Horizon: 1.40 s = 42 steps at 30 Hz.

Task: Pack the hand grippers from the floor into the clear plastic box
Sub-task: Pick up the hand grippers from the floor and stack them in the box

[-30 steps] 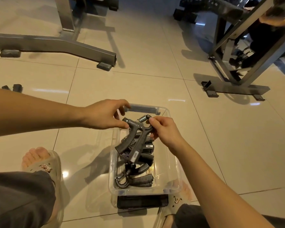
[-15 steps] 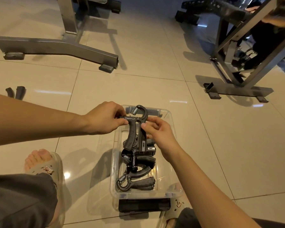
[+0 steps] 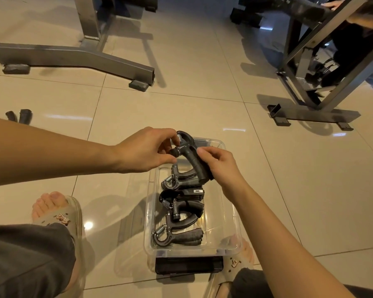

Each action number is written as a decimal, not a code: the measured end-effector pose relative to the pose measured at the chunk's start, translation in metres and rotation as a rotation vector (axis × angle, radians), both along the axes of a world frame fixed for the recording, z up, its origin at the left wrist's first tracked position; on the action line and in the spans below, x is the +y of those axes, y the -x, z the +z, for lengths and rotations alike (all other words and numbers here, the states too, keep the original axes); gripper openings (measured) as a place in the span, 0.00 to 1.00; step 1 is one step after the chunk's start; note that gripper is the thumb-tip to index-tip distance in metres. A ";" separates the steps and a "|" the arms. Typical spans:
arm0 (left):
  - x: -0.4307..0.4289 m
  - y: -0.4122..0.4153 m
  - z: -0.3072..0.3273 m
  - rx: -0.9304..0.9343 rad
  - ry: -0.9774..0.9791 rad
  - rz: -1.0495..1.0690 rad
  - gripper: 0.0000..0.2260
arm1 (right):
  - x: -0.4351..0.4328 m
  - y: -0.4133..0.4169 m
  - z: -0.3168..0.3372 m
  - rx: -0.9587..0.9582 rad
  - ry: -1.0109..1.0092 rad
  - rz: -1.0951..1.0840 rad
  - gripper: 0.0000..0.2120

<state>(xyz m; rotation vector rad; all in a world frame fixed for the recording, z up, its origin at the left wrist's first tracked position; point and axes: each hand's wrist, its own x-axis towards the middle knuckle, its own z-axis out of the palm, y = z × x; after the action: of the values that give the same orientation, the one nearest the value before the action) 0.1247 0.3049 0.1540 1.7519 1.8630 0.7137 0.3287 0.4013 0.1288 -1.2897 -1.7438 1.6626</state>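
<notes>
Hand gripper [image 3: 190, 155] held over far end of clear plastic box [image 3: 230, 203]: my left hand [image 3: 146, 149] pinches spring end, right hand [image 3: 220, 166] grips handle. Several packed grippers [image 3: 179, 211] already inside. Stray gripper [image 3: 19, 116] apparently remains on floor, far left.

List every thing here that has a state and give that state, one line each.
held hand gripper, held in the air above the box's far end, not yet set down
left hand, pinches the gripper's spring end
right hand, pinches its handles
clear plastic box, open, no lid on, standing on the floor
packed hand grippers, lying inside the box
dark handles, on the floor outside the box, only partly visible
</notes>
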 end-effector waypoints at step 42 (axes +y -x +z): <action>0.051 0.037 -0.030 0.688 0.367 -0.281 0.47 | 0.047 -0.001 -0.057 -0.848 -0.862 0.694 0.33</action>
<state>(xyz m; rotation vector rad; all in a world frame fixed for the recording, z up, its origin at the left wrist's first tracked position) 0.0881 0.3564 0.1237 2.0864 1.9130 -0.3732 0.3292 0.4480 0.0722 -1.0271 -3.1549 0.3121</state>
